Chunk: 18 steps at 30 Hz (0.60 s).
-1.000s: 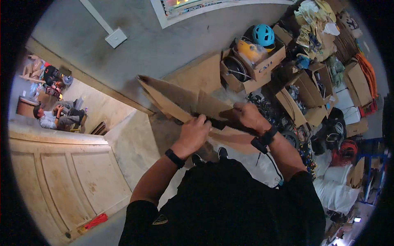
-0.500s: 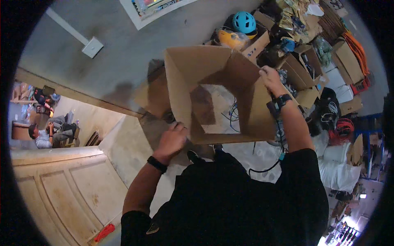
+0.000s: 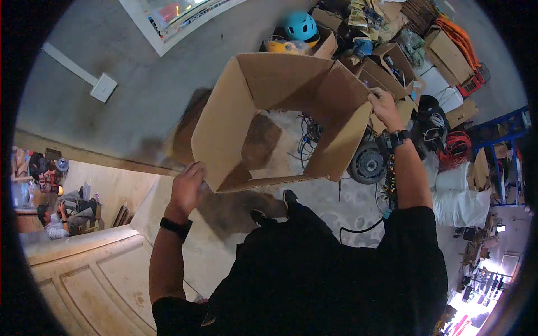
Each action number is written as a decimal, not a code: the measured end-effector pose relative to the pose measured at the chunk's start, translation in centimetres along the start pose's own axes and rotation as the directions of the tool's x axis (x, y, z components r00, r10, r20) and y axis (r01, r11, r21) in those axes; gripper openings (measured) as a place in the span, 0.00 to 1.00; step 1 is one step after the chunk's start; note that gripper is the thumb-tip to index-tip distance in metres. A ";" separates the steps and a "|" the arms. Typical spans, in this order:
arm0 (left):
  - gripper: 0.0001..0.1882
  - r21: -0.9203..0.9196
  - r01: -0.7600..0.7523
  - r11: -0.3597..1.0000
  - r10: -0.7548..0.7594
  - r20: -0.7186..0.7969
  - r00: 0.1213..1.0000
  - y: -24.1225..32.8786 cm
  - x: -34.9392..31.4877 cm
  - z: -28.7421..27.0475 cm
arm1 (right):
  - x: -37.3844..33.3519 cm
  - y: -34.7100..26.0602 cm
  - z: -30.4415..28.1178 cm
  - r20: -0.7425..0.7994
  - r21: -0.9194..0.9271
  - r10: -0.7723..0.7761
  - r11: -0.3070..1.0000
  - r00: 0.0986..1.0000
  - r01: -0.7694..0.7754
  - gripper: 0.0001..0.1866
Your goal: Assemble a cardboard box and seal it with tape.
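Observation:
A brown cardboard box (image 3: 221, 126) hangs in front of me between both hands, its top and bottom gaping so that the floor shows through. My left hand (image 3: 189, 187) grips its lower left corner, fingers closed on the cardboard. At the upper right edge, my right hand (image 3: 384, 106) pinches another corner of the same box. Through its open bottom I see a tangle of dark cables (image 3: 309, 137) and a brown patch on the floor.
A wheel (image 3: 368, 162) lies right of the box. Beyond it are a blue helmet (image 3: 300, 26), open cartons (image 3: 386, 75) and a red cable coil (image 3: 454, 148). At left is a pale panelled door (image 3: 112, 274); a person (image 3: 56, 224) sits past the doorway.
The box has been spread wider and turned, its left side now farther left. My left hand has moved left and slightly up with its corner. My right hand has shifted slightly right.

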<state>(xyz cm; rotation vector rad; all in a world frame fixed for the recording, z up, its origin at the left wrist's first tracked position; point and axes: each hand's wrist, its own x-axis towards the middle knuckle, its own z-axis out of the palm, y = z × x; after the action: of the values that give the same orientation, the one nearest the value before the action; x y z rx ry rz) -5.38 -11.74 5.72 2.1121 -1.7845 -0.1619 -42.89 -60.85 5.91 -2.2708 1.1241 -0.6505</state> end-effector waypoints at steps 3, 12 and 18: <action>0.20 -0.053 -0.025 0.998 0.025 0.004 1.000 -0.4 -0.7 -0.1 | -1.7 -0.5 0.0 0.068 -0.116 0.002 0.993 0.998 0.006 0.16; 0.18 -0.078 -0.052 0.996 0.060 0.117 0.991 -2.0 -2.8 0.3 | -8.3 -2.6 -1.2 0.047 -0.131 0.000 0.991 0.999 0.006 0.16; 0.17 -0.067 -0.140 0.988 0.146 0.099 0.984 -2.1 -3.1 2.0 | -12.7 -1.7 -4.0 0.137 -0.101 0.191 0.979 0.972 -0.178 0.15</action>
<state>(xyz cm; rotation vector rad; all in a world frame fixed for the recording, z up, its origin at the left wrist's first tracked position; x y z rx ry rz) -4.72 -8.86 2.68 1.9585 -1.9578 -0.2886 -51.25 -50.45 7.59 -2.2113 1.2945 -0.3621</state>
